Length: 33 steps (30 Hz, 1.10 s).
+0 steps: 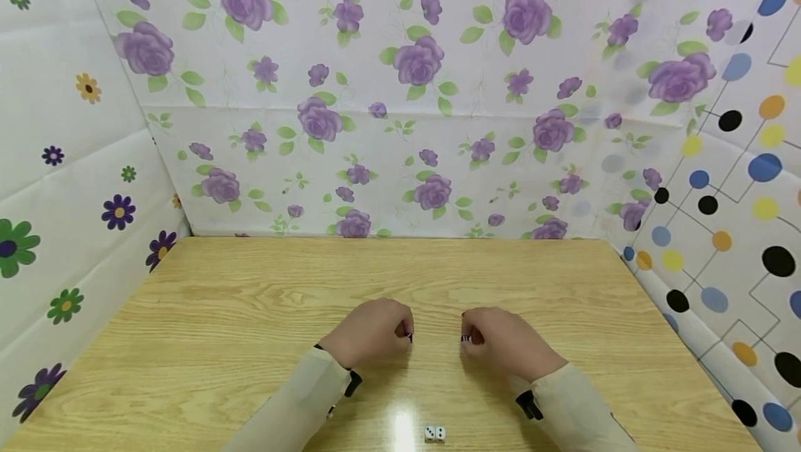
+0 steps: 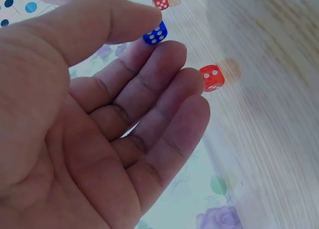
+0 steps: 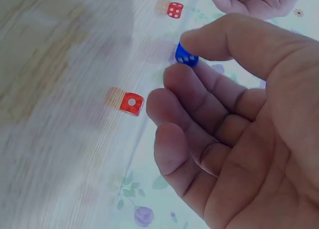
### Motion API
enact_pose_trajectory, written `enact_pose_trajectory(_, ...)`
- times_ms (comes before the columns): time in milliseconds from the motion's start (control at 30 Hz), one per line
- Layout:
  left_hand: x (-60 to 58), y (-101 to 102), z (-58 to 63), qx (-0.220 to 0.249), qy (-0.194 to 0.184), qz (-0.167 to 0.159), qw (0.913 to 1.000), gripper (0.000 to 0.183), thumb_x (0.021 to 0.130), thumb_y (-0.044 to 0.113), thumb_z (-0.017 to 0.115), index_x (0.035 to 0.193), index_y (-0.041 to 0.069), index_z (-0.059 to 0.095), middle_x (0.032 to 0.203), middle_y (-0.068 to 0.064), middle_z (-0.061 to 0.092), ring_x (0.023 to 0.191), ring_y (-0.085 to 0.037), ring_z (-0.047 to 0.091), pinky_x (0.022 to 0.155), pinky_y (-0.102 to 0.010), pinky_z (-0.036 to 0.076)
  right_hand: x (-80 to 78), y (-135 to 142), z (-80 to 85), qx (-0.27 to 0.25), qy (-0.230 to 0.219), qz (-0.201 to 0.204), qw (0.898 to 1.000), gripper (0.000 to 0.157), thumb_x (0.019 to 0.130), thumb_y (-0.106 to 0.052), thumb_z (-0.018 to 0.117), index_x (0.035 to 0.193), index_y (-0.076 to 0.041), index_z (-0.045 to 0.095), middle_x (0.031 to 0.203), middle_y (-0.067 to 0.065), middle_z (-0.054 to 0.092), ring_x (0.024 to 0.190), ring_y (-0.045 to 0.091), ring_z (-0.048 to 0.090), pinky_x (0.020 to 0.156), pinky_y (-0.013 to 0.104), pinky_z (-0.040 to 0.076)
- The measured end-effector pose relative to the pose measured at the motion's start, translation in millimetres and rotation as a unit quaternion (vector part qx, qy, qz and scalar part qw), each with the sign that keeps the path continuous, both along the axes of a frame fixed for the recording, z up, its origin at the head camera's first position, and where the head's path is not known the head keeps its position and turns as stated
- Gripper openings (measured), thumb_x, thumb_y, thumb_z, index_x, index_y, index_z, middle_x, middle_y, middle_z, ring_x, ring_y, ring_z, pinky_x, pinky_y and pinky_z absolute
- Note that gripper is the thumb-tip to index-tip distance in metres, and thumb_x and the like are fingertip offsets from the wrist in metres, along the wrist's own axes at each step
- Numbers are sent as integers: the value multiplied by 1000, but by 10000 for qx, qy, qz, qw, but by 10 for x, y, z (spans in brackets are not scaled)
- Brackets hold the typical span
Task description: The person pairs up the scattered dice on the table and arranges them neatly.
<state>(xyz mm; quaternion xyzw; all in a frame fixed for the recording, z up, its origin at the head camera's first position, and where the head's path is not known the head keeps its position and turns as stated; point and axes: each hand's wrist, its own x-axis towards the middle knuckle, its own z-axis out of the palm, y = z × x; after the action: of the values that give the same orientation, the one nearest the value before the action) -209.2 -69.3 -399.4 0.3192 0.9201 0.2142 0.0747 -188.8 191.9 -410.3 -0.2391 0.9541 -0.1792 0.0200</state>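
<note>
My left hand [image 1: 375,332] pinches a blue die [image 2: 156,34] between thumb and fingertip, low over the table. Opposite it, my right hand [image 1: 503,342] holds another blue die [image 3: 186,55] in the same kind of pinch. A red die [image 2: 212,78] sits on the table just beyond the left fingertips; the left hand hides it in the head view. Close by the right fingertips lies a second red die [image 3: 131,104], its edge barely showing past that hand in the head view. A narrow gap separates the two hands.
Two white dice, a left one [image 1: 430,433] and a right one [image 1: 441,433], sit side by side near the front of the wooden table [image 1: 263,299]. Flowered cloth [image 1: 375,160] rises behind the table, and patterned cloths flank both sides.
</note>
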Motion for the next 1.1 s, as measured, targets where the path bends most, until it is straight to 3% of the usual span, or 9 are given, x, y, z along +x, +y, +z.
enact_pose_trajectory(167,-27,-7,-14,45,-2,42,10000,5,90,11,77,92,14,74,84,10,65,73,-6,55,72,-27,50,-5,8,2,-103,36,-44,9999,19,92,-13,75,84,-21,61,73,-11,52,63,7,46,59,28,41)
enact_pose_trajectory(467,-13,1,9,105,-107,-26,9999,12,90,7,75,86,18,71,81,11,63,70,-6,54,69,-26,49,-1,31,19,-150,169,267,9994,25,91,-4,69,80,-15,49,73,-4,50,63,6,39,58,27,36)
enact_pose_trajectory(767,31,70,-10,-31,-251,-164,9995,15,91,4,71,86,17,67,77,11,58,68,-6,50,68,-24,46,13,-6,25,-305,-136,374,9987,18,90,-6,72,84,-18,60,75,-12,55,65,4,49,61,26,44)
enact_pose_trajectory(1100,99,128,-65,-353,-163,-371,9986,20,89,0,71,84,19,71,79,13,62,69,-2,53,68,-22,48,73,-85,-11,-235,-525,659,9962,16,90,-2,72,84,-16,65,72,-12,55,62,3,45,62,25,42)
